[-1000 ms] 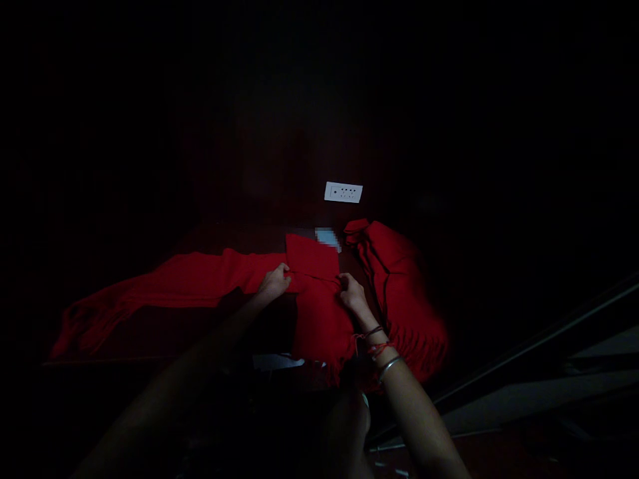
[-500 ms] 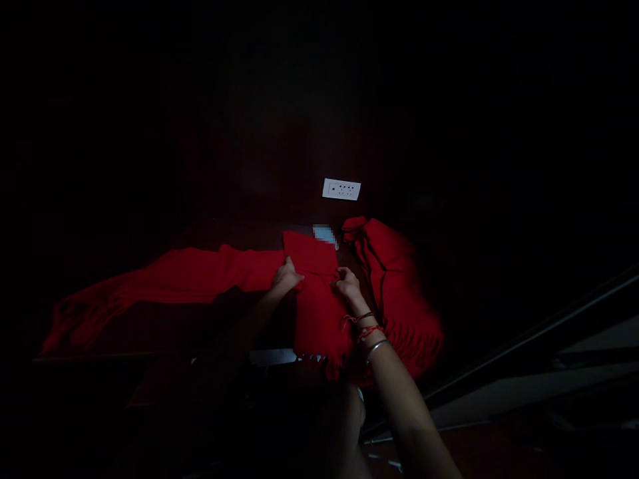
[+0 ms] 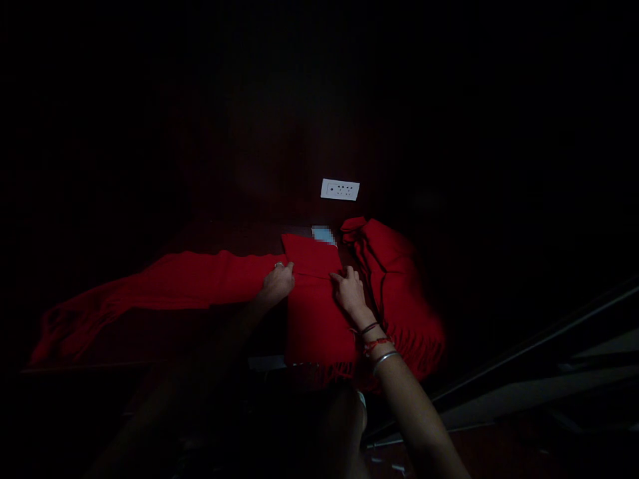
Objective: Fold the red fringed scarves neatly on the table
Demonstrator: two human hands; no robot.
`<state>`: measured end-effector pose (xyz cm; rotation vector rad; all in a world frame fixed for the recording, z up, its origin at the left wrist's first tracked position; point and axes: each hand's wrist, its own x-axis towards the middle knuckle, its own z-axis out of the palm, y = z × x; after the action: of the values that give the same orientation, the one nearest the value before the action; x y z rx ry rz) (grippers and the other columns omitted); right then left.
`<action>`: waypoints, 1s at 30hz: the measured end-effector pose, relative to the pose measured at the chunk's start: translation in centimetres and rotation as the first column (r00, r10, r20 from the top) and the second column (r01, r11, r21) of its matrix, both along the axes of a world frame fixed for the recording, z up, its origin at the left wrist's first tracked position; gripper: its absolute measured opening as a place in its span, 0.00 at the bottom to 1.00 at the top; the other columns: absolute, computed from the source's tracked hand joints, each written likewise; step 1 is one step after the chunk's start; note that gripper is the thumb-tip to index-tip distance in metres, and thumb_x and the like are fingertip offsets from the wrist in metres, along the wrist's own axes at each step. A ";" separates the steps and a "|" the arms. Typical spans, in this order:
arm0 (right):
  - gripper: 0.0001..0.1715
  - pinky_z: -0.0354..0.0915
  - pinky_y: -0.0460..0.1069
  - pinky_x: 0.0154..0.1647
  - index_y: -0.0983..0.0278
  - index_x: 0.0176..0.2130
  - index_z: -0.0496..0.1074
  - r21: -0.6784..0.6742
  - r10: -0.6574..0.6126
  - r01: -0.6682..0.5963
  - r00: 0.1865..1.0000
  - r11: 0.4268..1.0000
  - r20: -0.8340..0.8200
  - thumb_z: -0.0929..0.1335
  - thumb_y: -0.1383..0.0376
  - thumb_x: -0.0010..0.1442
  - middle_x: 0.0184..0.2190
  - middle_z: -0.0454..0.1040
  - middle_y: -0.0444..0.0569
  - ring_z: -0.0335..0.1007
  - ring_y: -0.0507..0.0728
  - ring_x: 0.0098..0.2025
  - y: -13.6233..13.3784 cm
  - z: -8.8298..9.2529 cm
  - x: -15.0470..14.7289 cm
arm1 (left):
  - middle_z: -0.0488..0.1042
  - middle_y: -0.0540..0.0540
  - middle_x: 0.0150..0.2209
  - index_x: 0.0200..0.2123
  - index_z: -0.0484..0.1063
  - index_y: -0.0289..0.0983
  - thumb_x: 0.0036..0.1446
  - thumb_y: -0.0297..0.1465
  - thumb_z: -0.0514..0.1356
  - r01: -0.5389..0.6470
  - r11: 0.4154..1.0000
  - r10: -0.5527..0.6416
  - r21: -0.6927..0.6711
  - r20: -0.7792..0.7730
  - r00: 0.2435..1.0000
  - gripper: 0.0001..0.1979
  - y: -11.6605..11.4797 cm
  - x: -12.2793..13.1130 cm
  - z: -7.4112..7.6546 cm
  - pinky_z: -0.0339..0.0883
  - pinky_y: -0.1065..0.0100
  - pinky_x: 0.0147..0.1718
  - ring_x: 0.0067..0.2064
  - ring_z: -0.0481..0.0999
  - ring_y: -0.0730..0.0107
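Note:
A red fringed scarf (image 3: 319,319) lies bent on a dark surface. One length stretches left to a fringed end, another hangs toward me, and a short folded part lies at the back. At the left side of the fold my left hand (image 3: 280,281) is closed, pinching the cloth; a ring shows on one finger. My right hand (image 3: 351,291), with bracelets at the wrist, has its fingers bent and closed on the fold's right edge. Shadow hides much of my left forearm.
A heap of red fringed cloth (image 3: 399,279) lies just right of my right hand. Behind the scarf is a small pale blue item (image 3: 323,235), blurred out. A white socket plate (image 3: 340,189) is on the dark wall. Darkness hides most surroundings.
My left hand has shifted slightly left, and the hanging length has spread left and looks flatter. My right hand has turned a little, its fingers still at the fold's right edge.

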<state>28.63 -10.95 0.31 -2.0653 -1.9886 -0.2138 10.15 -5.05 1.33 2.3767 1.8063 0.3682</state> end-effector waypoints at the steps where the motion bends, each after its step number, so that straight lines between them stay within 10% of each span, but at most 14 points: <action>1: 0.21 0.55 0.52 0.42 0.55 0.48 0.62 0.002 0.052 -0.052 0.998 0.999 0.041 0.56 0.67 0.56 0.50 0.57 0.52 0.54 0.58 0.49 0.0 0.2 -0.1 | 0.64 0.38 0.41 0.47 0.61 0.35 0.53 0.28 0.46 0.043 0.997 -0.042 0.068 -0.019 0.999 0.17 0.1 0.3 0.0 0.62 0.65 0.37 0.42 0.67 0.61; 16: 0.15 0.53 0.47 0.41 0.62 0.42 0.66 -0.023 0.152 -0.150 0.973 0.988 0.175 0.55 0.68 0.58 0.38 0.66 0.50 0.60 0.53 0.41 0.7 -1.0 -0.1 | 0.66 0.42 0.41 0.38 0.65 0.37 0.53 0.24 0.44 0.453 0.861 -0.394 0.232 -0.261 0.881 0.13 2.4 0.5 -1.0 0.57 0.63 0.41 0.43 0.64 0.63; 30: 0.18 0.55 0.45 0.43 0.66 0.41 0.66 -0.115 0.176 -0.168 0.983 0.979 0.061 0.53 0.69 0.58 0.40 0.67 0.52 0.61 0.52 0.41 0.4 -0.2 0.1 | 0.67 0.50 0.43 0.40 0.68 0.40 0.43 0.18 0.47 0.592 0.806 -0.587 -0.001 0.119 0.801 0.21 4.7 -3.3 -1.0 0.52 0.73 0.48 0.47 0.63 0.73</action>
<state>28.73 -10.55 0.09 -1.9596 -2.2550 -0.1480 6.88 -0.39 0.34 2.6594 0.9252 0.3680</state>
